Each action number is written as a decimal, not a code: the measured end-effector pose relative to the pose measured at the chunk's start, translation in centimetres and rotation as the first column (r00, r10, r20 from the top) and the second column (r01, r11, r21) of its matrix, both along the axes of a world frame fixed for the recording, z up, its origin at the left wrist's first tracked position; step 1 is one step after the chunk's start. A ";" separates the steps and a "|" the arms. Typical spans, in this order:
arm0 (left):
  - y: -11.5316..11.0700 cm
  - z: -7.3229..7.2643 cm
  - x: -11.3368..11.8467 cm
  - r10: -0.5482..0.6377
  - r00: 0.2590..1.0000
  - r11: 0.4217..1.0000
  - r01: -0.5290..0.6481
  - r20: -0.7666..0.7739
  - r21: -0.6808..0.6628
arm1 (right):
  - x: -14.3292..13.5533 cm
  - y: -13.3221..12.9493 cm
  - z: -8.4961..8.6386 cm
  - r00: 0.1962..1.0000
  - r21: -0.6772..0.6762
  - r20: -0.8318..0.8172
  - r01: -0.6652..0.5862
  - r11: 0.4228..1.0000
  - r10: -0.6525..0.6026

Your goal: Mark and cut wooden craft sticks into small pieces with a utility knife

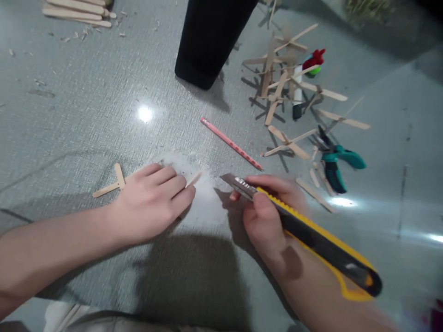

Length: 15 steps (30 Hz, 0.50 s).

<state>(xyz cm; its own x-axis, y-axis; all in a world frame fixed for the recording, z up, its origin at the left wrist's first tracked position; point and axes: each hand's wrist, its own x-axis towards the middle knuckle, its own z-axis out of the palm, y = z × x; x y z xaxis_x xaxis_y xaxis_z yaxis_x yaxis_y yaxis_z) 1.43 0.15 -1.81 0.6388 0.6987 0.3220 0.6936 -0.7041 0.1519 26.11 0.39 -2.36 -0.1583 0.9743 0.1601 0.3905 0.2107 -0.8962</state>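
My left hand is closed over a wooden craft stick, whose pale tip pokes out past the fingers; the palm hides the rest. Two crossed craft sticks show at the wrist side of this hand, partly covered by it. I cannot tell whether they join the stick under the fingers. A yellow and black utility knife is gripped in my right hand, its blade out and pointing left toward the stick tip, apart from it. Beneath the left fingers lies a whitish patch on the table.
A pink pencil lies ahead of my hands. Green-handled pliers and several crossed-stick pieces are at the right, around a white marker. A tall black object stands at the back. Stacked craft sticks sit far left.
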 end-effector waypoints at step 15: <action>2.8 -0.2 -0.8 -0.143 0.987 0.962 0.155 0.067 -0.227 | -1.7 1.0 -0.6 0.912 -0.109 -0.352 0.184 0.977 -0.211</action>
<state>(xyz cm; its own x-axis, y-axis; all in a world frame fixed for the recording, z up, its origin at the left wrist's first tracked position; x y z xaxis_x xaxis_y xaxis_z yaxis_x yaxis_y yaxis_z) 0.61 2.91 -1.99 0.7289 0.6557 0.1968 0.5711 -0.7409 0.3535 24.44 1.34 -2.92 0.0937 0.9907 0.0987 0.0667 0.0926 -0.9935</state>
